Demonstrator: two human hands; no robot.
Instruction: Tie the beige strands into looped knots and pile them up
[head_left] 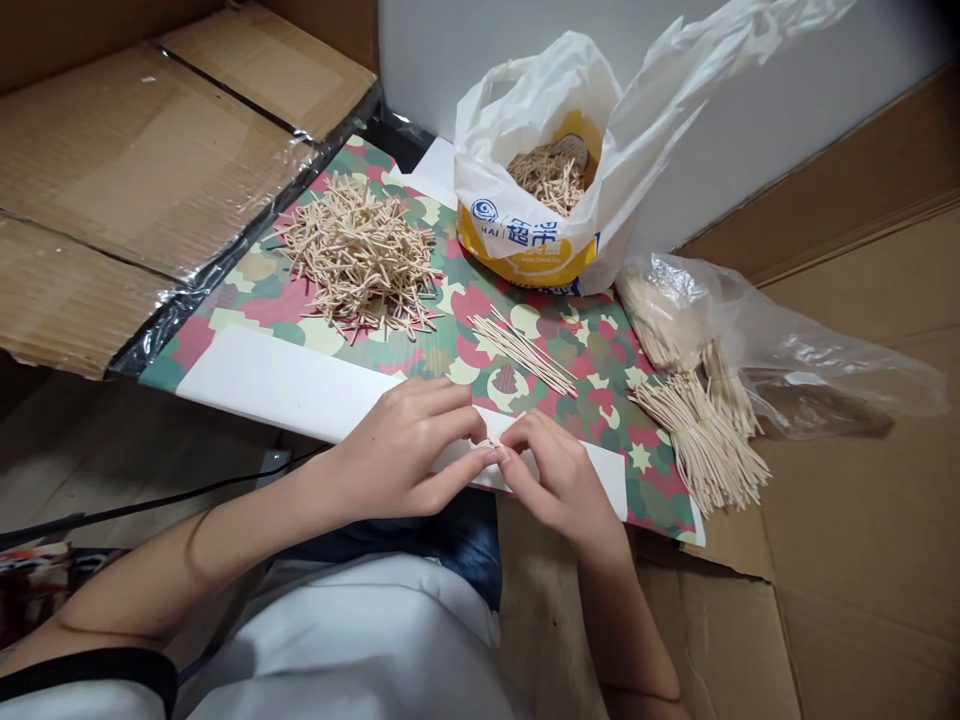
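My left hand (424, 447) and my right hand (551, 465) meet over the near edge of the patterned board. Both are closed, thumbs and forefingers pinching a small pale piece of thin stick (491, 443) between them. Most of that piece is hidden by the fingertips. Just beyond my hands lie several long, thin pale sticks (523, 350), side by side on the board. Farther off to the left sits a heaped pile of short pale stick pieces (360, 255).
A white and yellow plastic bag (525, 235) holding more short pieces stands at the back. Bundles of long sticks (701, 435) lie at the right, partly in a clear plastic bag (817, 355). Cardboard (150, 150) flanks the patterned board (450, 375). A black cable (187, 490) runs at left.
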